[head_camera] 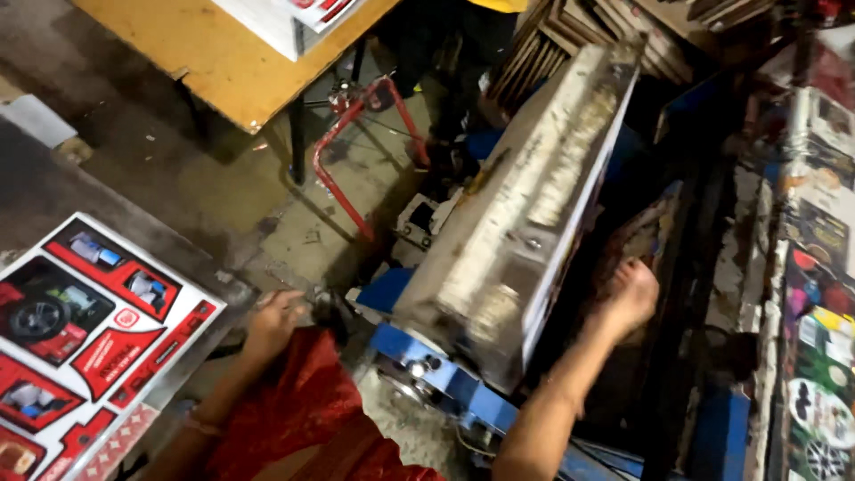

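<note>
Press platen point(525, 223) stands tilted mid-frame. Right hand point(628, 298) reaches in behind it on the right side. Left hand point(276, 322) rests near the bench point(191, 258) edge, left of the press. Printed sheet point(80, 338) lies on that bench. Second bench point(223, 62) stands behind, across the floor point(223, 187). Stacked prints point(819, 294) far right.

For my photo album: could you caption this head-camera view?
Right hand reaches behind a tilted grey press plate; left hand rests beside printed card sheets.

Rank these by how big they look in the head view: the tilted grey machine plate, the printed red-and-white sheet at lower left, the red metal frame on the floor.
1. Tilted grey machine plate, largest.
2. Printed red-and-white sheet, partly cut off by the picture edge and nearer the camera, so its rank is unsure.
3. Red metal frame, smallest.
</note>
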